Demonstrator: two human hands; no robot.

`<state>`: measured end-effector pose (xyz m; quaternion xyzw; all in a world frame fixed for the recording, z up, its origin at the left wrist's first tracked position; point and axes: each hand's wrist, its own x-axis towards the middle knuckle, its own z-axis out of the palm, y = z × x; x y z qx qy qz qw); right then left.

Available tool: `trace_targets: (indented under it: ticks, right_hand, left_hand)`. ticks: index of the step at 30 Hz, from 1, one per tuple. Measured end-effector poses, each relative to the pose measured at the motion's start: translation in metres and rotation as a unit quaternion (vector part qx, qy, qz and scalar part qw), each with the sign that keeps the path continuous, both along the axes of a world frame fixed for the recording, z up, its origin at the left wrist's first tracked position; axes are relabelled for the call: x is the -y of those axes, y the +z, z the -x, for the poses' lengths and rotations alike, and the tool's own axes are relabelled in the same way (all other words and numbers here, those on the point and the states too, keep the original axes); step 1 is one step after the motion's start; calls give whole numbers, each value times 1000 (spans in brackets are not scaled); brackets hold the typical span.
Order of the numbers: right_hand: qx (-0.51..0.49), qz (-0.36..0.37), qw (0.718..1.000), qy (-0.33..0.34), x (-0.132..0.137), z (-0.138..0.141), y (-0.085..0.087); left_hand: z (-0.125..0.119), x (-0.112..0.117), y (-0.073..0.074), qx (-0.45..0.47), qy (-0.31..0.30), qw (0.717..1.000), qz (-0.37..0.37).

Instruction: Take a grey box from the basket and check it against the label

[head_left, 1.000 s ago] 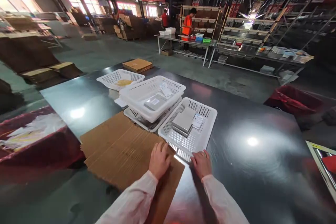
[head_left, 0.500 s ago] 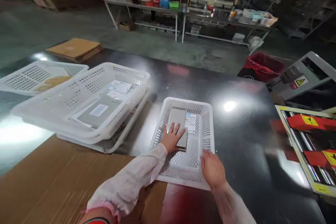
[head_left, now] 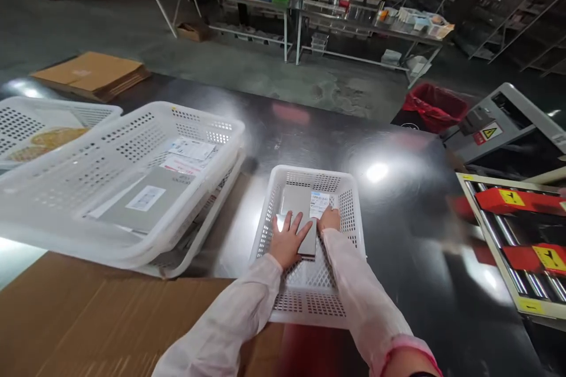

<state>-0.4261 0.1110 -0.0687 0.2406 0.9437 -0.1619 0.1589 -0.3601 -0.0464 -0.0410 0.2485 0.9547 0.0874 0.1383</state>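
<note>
A small white perforated basket (head_left: 349,230) sits on the dark shiny table (head_left: 398,218) in front of me. Inside it lies a flat grey box (head_left: 297,203) with a white printed label (head_left: 319,202) beside it. My left hand (head_left: 287,238) rests on the grey box with fingers spread flat. My right hand (head_left: 329,219) lies on the lower edge of the label, fingers curled down onto it. Both arms wear pale pink sleeves.
A stack of larger white baskets (head_left: 132,177) with a grey box and papers stands to the left, over flat cardboard (head_left: 88,318). Another basket (head_left: 26,129) is far left. A roller conveyor (head_left: 522,235) is at right; a red bin (head_left: 435,105) and shelving (head_left: 354,6) behind.
Both hands moved from the table edge into the small basket; the left settled on the grey box, then the right left the basket's rim and reached the label. My view dropped and moved closer.
</note>
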Motion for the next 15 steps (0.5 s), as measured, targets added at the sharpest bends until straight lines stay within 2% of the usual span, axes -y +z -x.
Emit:
trace_targets:
  ticks: [4,9,12,15]
  right_hand:
    - [-18,50,997,-47,-4,-1,-4]
    - [-52,165,982,-77,-14,-1,-2]
    - [-116,231,962,-91,-24,-4,14]
    - [-176,320,925,-101,-38,-28,45]
  left_hand:
    - [0,1,0,0,2,1000,-2]
    - [-2,-1,-3,-8,4,1000,-1]
    - [-1,-2,-5,-10,6,1000,0]
    - [2,3,2,35,13,998,-43]
